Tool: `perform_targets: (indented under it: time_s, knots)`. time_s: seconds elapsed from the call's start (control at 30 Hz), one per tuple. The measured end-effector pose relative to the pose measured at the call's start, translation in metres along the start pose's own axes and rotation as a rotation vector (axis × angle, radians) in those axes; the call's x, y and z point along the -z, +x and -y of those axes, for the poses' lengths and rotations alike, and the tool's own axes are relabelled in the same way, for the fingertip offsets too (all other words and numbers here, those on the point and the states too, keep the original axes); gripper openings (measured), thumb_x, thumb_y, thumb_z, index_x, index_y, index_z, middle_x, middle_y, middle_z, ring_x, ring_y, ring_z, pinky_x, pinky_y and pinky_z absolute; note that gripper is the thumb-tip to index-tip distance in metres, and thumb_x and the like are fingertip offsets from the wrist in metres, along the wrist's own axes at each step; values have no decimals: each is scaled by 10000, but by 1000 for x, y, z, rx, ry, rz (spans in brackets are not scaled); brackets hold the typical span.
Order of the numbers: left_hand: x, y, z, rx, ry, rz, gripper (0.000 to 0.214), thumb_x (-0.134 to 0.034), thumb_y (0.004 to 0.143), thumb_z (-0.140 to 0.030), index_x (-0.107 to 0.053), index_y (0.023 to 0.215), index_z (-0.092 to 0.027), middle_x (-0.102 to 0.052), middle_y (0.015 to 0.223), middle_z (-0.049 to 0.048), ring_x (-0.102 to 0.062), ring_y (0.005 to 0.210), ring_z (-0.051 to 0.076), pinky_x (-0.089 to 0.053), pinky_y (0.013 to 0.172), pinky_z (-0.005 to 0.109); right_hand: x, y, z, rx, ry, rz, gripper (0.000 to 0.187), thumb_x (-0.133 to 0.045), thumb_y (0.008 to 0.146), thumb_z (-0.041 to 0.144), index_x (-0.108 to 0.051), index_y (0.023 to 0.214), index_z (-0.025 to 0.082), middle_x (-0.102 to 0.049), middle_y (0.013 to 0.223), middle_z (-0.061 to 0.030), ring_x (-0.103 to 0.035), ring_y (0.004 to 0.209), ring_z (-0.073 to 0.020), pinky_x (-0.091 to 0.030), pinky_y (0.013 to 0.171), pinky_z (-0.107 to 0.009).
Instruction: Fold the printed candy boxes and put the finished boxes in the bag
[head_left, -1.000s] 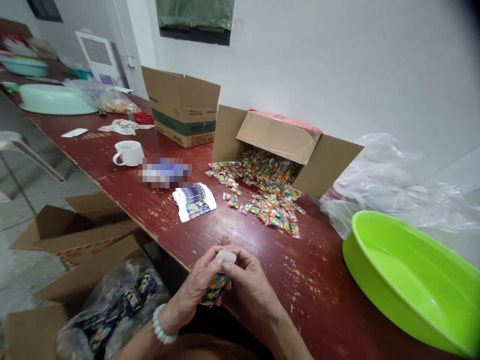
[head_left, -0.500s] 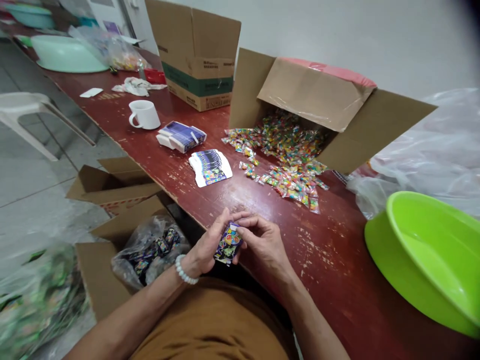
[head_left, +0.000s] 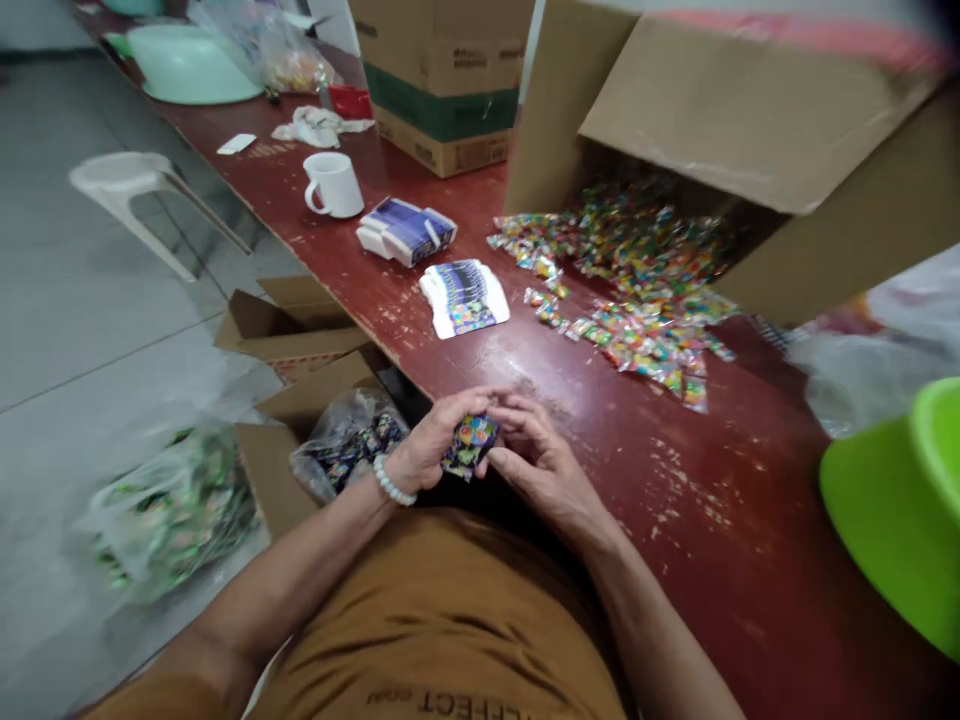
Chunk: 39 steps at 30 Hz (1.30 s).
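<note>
A small dark printed candy box [head_left: 471, 443] sits between my hands, just over the table's near edge. My left hand [head_left: 437, 437], with a pale bead bracelet at the wrist, is wrapped round its left side. Around the right side and top edge curl the fingers of my right hand [head_left: 534, 452], touching the box. Beyond my hands lies a fanned stack of flat printed cartons [head_left: 469, 298]. Behind that stack is a second pile of blue and white cartons [head_left: 407, 230]. Small clear packets of colourful candy [head_left: 645, 345] spread over the table to the right.
A tipped cardboard box [head_left: 697, 110] spills packets at the back. Nearby stand a green-banded carton [head_left: 442, 100] and a white mug [head_left: 334, 185]. A lime-green basin [head_left: 892, 500] stands at right. Below left are an open box with bagged dark packs [head_left: 352, 450] and a white stool [head_left: 127, 175].
The view has turned, so the table things sit further right and higher. The white flap at the box's top no longer shows, and my right hand's fingers now curl over that end.
</note>
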<state>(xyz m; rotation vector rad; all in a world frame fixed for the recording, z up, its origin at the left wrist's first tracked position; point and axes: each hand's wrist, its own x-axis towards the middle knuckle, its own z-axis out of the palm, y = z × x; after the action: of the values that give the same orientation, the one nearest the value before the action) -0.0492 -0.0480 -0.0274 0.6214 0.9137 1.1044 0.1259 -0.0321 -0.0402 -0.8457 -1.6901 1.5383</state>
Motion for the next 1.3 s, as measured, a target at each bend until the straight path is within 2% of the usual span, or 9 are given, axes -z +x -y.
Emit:
perform_targets:
  time_s: [0.1,0.2,0.33,0.47,0.6,0.77,0.9,1.07,1.3]
  knots:
    - [48,-2,-4,-171,236,-241,579,-555,853,-459,-579,1350,-164,-696,723,34,-614,481,153,-491,464,256,2,-3,-6,-129,98,-76,513,-756,820,400,-596,1302,327,-573,1316,-66,-650,973,-183,-550,868,-364]
    - [112,-9,-2,-225,605,-689,582,-457,874,-553,-632,1262,-156,-711,766,47,-640,568,171,-531,578,293,10,-5,-11,-188,142,-242,445,-746,828,405,-619,1238,287,-682,1073,-38,-657,869,-166,-548,780,-318]
    - [187,-34,12,-116,809,-933,384,-587,812,-462,-717,1010,-160,-754,925,93,-687,892,258,-521,836,359,17,-10,-15,-171,164,-278,365,-780,797,365,-676,1137,281,-687,1117,-24,-637,841,-135,-531,763,-277]
    - [218,-55,23,-43,978,-1103,223,-594,750,-265,-715,911,-171,-754,931,100,-663,994,296,-478,940,418,17,-14,-17,-214,182,-314,375,-784,792,355,-683,1146,284,-692,1088,-23,-617,811,-127,-531,736,-265]
    - [196,-34,11,-173,1109,-1074,330,-504,795,-208,-697,1060,-170,-742,985,68,-662,934,222,-498,903,345,16,-12,-21,-245,153,-334,357,-776,796,366,-693,1130,269,-699,998,-19,-592,748,-119,-518,700,-255]
    - [120,39,-24,-484,1310,-835,315,-549,880,-321,-705,1135,-224,-703,1090,62,-602,1033,228,-440,963,357,17,-10,-23,-247,126,-340,350,-778,777,399,-702,1071,225,-680,840,-11,-568,690,-125,-499,650,-255]
    - [77,88,-51,-546,1798,-672,491,-563,904,-490,-620,1324,-242,-617,1242,140,-515,1112,331,-400,912,455,17,-10,-24,-265,154,-356,362,-757,789,420,-688,1074,207,-661,788,-3,-559,669,-124,-483,639,-257]
    - [69,115,-79,-348,2006,-544,573,-508,905,-609,-605,1317,-222,-565,1254,169,-502,1102,355,-400,843,436,18,-8,-23,-252,206,-350,364,-749,784,421,-681,1063,198,-615,724,20,-545,655,-122,-468,646,-259]
    - [61,111,-78,-420,1890,-630,452,-636,858,-487,-650,1195,-187,-552,1267,194,-480,1151,382,-385,893,460,18,-6,-24,-267,240,-324,368,-755,777,415,-683,1056,186,-628,747,15,-539,643,-120,-458,634,-256]
